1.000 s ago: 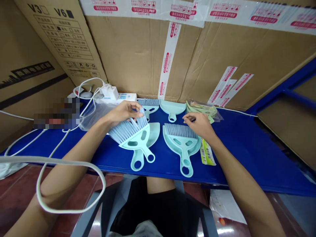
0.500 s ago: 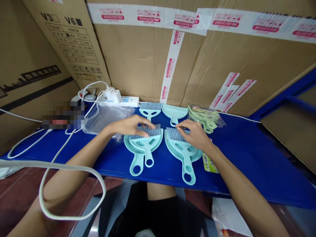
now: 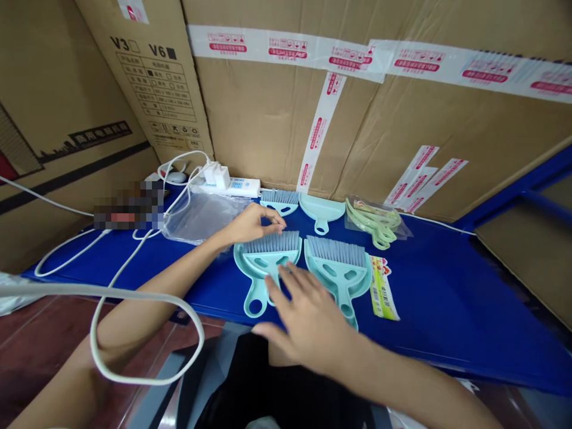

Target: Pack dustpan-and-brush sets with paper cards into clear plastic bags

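Just above the bristles of a grey-bristled light-blue brush [image 3: 271,245], my left hand [image 3: 254,225] has its thumb and fingertips pinched together. Anything between those fingertips is too small to make out. The brush lies on a light-blue dustpan [image 3: 243,262]. My right hand [image 3: 310,316] is held open with spread fingers, empty, in front of the two sets near the table edge. It covers part of both sets' handles. The right set is another grey-bristled brush [image 3: 337,253] resting in its own dustpan [image 3: 364,280].
Behind lie a third brush [image 3: 280,201], a light-blue dustpan [image 3: 322,211] and a green set in clear plastic [image 3: 375,223]. A yellow-green card [image 3: 383,292] is on the right. Left are a plastic bag [image 3: 201,217], a power strip [image 3: 243,187] and a looping white cable [image 3: 196,339]. Cardboard [image 3: 259,119] stands behind.
My right hand has left the right brush's bristles and moved toward me and left, its fingers spreading. My left hand has risen slightly off its brush, and its fingertips have come together.
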The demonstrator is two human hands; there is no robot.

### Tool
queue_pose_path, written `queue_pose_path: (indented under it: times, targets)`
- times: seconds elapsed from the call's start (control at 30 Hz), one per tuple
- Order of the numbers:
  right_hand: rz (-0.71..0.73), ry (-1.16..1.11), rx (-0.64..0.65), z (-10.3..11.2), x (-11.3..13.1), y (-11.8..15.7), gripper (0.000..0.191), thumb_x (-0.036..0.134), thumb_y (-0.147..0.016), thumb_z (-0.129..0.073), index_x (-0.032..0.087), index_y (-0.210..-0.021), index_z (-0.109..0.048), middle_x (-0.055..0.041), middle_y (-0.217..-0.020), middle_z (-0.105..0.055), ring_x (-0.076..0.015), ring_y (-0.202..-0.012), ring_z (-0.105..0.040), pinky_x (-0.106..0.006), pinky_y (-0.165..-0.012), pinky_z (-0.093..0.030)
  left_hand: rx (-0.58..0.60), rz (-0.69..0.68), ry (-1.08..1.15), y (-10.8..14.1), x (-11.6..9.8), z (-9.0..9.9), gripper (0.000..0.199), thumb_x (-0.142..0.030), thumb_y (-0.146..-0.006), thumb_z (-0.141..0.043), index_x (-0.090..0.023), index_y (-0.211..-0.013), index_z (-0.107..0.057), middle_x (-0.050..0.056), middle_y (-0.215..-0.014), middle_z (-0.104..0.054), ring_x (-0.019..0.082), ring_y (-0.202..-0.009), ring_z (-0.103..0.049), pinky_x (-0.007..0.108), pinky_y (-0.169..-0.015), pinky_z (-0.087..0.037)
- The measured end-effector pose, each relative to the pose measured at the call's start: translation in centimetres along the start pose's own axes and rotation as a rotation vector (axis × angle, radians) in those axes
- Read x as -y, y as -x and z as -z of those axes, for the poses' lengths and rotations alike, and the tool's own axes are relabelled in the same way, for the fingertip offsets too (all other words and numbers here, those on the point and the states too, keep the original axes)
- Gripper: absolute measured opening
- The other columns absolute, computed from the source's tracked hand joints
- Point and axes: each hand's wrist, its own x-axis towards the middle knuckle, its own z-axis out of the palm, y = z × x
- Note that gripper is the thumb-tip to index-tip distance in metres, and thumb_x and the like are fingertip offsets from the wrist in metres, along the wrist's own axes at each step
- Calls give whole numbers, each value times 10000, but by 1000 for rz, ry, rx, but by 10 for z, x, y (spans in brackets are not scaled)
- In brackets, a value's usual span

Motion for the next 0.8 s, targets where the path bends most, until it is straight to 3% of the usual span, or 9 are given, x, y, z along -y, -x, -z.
queue_pose_path:
  times: [0.03, 0.1, 0.2, 0.33, 0.5, 0.67, 0.8]
  targets:
    - [-24, 57, -10, -9, 19, 1, 767, 628, -929, -726, 43, -1420, -655, -369, -1395, -657, -526, -1307, -648, -658, -997, -581, -21, 2, -10, 0, 0, -1, 154, -284, -946, -714, -171, -972, -815, 58, -900, -845, 185, -844, -799, 299, -844, -592]
    - [-63, 164, -58, -28, 45, 2, 722, 517, -906, -802, 41, -1425, -640, -410, -1407, -626, -547, -1317, -637, -676, -1001, -580, -53, -10, -34, 0, 1, -4, 154, -271, -942, -703, -175, -983, -816, 58, -908, -848, 195, -862, -808, 306, -862, -599]
    - [-53, 285, -169, -46, 60, 2, 489, 243, -955, -741, 58, -1399, -656, -360, -1310, -709, -480, -1267, -695, -636, -1017, -599, -99, -35, -95, 1, 3, -9, 156, -248, -933, -681, -186, -976, -817, 47, -888, -848, 199, -834, -813, 304, -833, -603]
    - [-28, 313, -248, -48, 62, 4, 459, 91, -988, -572, 36, -1439, -633, -290, -1266, -757, -392, -1249, -724, -540, -1044, -622, -54, -46, -201, 2, 4, -21, 177, -237, -934, -664, -197, -990, -827, 41, -906, -851, 217, -851, -819, 300, -802, -583]
    - [18, 229, -348, -54, 55, 5, 322, 18, -949, -606, -28, -1246, -720, -272, -1257, -764, -423, -1320, -677, -533, -1154, -565, 42, -124, -284, 5, 1, -30, 208, -261, -981, -642, -192, -1017, -834, 51, -889, -848, 211, -765, -803, 283, -722, -539]
    - [123, 268, -405, -65, 47, 3, 323, 33, -961, -609, -85, -1249, -695, -299, -1218, -768, -406, -1276, -710, -524, -1193, -539, 65, -122, -215, 6, -4, -30, 195, -247, -979, -647, -187, -1026, -827, 51, -897, -848, 195, -764, -801, 261, -712, -538]
    - [125, 314, -421, -65, 47, 2, 328, 37, -963, -569, -74, -1238, -709, -280, -1211, -777, -395, -1236, -733, -510, -1172, -558, 92, -116, -214, 5, -5, -29, 196, -243, -984, -641, -189, -1024, -826, 48, -907, -848, 189, -761, -794, 263, -721, -535]
